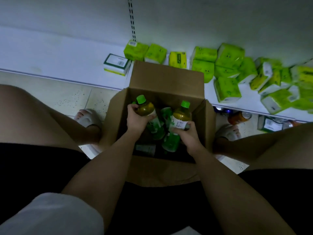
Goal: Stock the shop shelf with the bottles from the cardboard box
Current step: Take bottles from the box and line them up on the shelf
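An open cardboard box stands on the floor between my knees, right against the low white shelf. Inside it my left hand grips a green-capped tea bottle by its body. My right hand grips a second green-capped bottle around its white label. Both bottles are upright, their caps near the box's rim. More green bottles lie on the box's bottom under my hands.
Green and yellow tissue packs crowd the shelf from the box rightwards, with a green-edged white box left of them. The shelf's left part is bare. Cans and a bottle lie under the shelf's right edge. My slippered feet flank the box.
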`<move>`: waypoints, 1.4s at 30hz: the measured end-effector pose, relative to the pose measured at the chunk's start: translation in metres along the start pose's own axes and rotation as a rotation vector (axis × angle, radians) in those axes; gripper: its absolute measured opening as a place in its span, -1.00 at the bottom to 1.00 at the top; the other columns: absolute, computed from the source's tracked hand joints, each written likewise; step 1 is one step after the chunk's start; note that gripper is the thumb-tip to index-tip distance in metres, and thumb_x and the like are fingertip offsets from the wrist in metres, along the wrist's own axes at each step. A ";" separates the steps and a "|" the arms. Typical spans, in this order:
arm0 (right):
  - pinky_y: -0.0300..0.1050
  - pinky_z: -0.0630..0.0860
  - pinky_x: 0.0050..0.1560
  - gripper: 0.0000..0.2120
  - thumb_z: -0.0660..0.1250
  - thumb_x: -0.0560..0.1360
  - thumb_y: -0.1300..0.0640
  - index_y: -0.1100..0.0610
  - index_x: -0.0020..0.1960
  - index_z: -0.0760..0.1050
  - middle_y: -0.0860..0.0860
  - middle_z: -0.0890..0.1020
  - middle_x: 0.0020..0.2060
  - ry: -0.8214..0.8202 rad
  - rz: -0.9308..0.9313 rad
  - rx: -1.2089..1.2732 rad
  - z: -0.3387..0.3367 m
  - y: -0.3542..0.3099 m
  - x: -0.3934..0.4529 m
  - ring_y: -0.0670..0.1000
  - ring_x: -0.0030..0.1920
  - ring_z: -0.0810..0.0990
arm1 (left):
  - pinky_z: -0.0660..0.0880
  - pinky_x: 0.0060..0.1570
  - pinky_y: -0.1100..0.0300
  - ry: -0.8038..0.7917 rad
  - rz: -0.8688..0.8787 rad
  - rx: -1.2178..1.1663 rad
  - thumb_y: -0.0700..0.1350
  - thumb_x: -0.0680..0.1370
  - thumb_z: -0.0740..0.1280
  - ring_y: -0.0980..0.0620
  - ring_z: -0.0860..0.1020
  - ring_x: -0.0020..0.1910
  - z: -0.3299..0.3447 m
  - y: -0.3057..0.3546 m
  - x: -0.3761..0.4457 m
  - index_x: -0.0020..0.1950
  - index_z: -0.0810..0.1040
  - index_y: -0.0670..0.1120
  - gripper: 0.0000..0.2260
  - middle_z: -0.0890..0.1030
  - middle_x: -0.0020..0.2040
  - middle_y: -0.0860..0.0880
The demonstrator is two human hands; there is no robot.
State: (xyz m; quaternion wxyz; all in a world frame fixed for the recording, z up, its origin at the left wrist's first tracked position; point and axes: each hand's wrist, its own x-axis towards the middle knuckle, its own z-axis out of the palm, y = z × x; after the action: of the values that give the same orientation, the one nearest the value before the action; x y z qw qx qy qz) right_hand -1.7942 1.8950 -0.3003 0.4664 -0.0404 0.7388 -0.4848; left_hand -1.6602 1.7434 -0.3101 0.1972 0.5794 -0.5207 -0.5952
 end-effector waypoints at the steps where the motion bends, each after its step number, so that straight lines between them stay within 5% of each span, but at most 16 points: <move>1: -0.11 0.48 -0.17 -0.49 0.51 0.39 0.19 0.01 0.24 0.35 0.02 0.58 0.13 -0.021 -0.005 0.043 -0.002 -0.005 -0.004 0.00 0.05 0.58 | 0.46 -0.09 0.17 -0.012 0.025 -0.014 -0.03 0.18 0.63 0.01 0.52 0.07 -0.002 0.005 -0.004 0.11 0.32 0.11 -0.35 0.49 0.04 0.12; 4: -0.07 0.50 -0.10 -0.50 0.45 0.44 0.16 -0.03 0.32 0.37 0.00 0.59 0.17 -0.095 -0.047 0.168 -0.005 -0.020 -0.016 0.02 0.12 0.58 | 0.49 0.03 0.09 -0.021 0.132 -0.024 -0.06 0.20 0.63 0.02 0.53 0.12 -0.008 0.022 -0.018 0.13 0.32 0.17 -0.34 0.49 0.04 0.15; 9: 0.23 0.42 0.31 -0.56 0.35 0.53 0.11 -0.02 0.38 0.40 0.08 0.58 0.27 -0.192 -0.097 0.330 -0.001 -0.044 -0.032 0.15 0.27 0.54 | 0.51 0.06 0.06 -0.012 0.328 0.002 -0.04 0.22 0.62 0.02 0.54 0.13 -0.018 0.059 -0.039 0.20 0.36 0.13 -0.34 0.56 0.15 0.06; 14: 0.35 0.41 0.29 -0.50 0.34 0.49 -0.10 0.04 0.38 0.42 0.27 0.54 0.28 -0.246 -0.044 0.471 0.007 -0.076 -0.048 0.33 0.26 0.53 | 0.56 0.04 0.04 -0.002 0.457 -0.090 -0.12 0.24 0.62 0.00 0.57 0.11 -0.026 0.098 -0.058 0.22 0.40 0.08 -0.35 0.57 0.13 0.02; 18: 0.21 0.61 0.08 -0.20 0.58 0.11 -0.29 0.00 0.26 0.52 0.13 0.70 0.06 -0.173 -0.181 0.357 0.011 -0.103 -0.064 0.20 0.07 0.68 | 0.55 -0.18 0.34 0.005 0.581 -0.167 -0.13 0.23 0.62 0.27 0.60 -0.07 -0.032 0.128 -0.073 0.18 0.48 0.13 -0.40 0.60 0.05 0.11; 21: 0.01 0.66 -0.14 -0.40 0.60 0.12 -0.25 -0.18 0.12 0.57 -0.02 0.74 -0.08 -0.150 -0.359 0.290 0.010 -0.125 -0.074 0.05 -0.08 0.74 | 0.49 -0.30 0.46 0.009 0.672 -0.152 -0.14 0.22 0.61 0.35 0.58 -0.14 -0.039 0.155 -0.083 0.19 0.48 0.11 -0.40 0.61 0.03 0.13; 24: 0.04 0.64 -0.04 -0.55 0.57 0.18 -0.23 -0.25 0.04 0.57 -0.04 0.73 -0.04 -0.158 -0.526 0.229 0.007 -0.153 -0.088 0.02 -0.04 0.73 | 0.49 -0.27 0.48 -0.002 0.741 -0.133 -0.08 0.22 0.61 0.37 0.56 -0.11 -0.050 0.186 -0.093 0.17 0.47 0.17 -0.41 0.60 0.03 0.17; 29: 0.15 0.62 0.07 -0.60 0.53 0.23 -0.21 -0.21 0.03 0.56 -0.01 0.73 -0.02 -0.163 -0.711 0.179 0.003 -0.207 -0.119 0.05 0.00 0.72 | 0.55 -0.17 0.39 -0.005 0.847 -0.144 -0.06 0.23 0.61 0.32 0.57 -0.09 -0.071 0.246 -0.107 0.13 0.47 0.27 -0.43 0.61 0.01 0.22; 33: 0.04 0.63 0.01 -0.61 0.55 0.22 -0.11 -0.10 0.01 0.60 0.03 0.73 -0.05 -0.207 -0.809 0.215 0.001 -0.262 -0.143 0.06 -0.03 0.72 | 0.50 -0.16 0.43 0.021 0.958 -0.205 -0.06 0.20 0.61 0.33 0.56 -0.12 -0.090 0.298 -0.123 0.10 0.49 0.24 -0.43 0.61 0.00 0.19; 36: -0.07 0.60 -0.07 -0.62 0.55 0.22 -0.03 -0.03 0.01 0.60 0.01 0.74 -0.08 -0.206 -0.900 0.203 -0.001 -0.305 -0.160 0.01 -0.06 0.72 | 0.56 -0.07 0.24 0.029 1.024 -0.257 -0.05 0.21 0.58 0.13 0.59 -0.03 -0.104 0.336 -0.133 0.18 0.49 0.11 -0.42 0.62 0.06 0.03; 42: -0.07 0.60 0.07 -0.45 0.58 0.17 -0.09 -0.11 0.12 0.51 -0.10 0.70 0.03 -0.183 -1.122 0.101 -0.003 -0.384 -0.191 -0.08 0.05 0.68 | 0.59 -0.02 0.15 -0.005 1.125 -0.217 0.04 0.23 0.58 0.07 0.61 0.07 -0.130 0.417 -0.151 0.21 0.46 0.17 -0.41 0.59 0.14 0.03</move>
State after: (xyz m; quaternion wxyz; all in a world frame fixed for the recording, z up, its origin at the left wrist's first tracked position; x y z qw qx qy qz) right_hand -1.8402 1.7922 0.1136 0.2011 -0.4461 0.5368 -0.6873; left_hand -1.6596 1.6605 0.1444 0.5408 0.1882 -0.6853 -0.4501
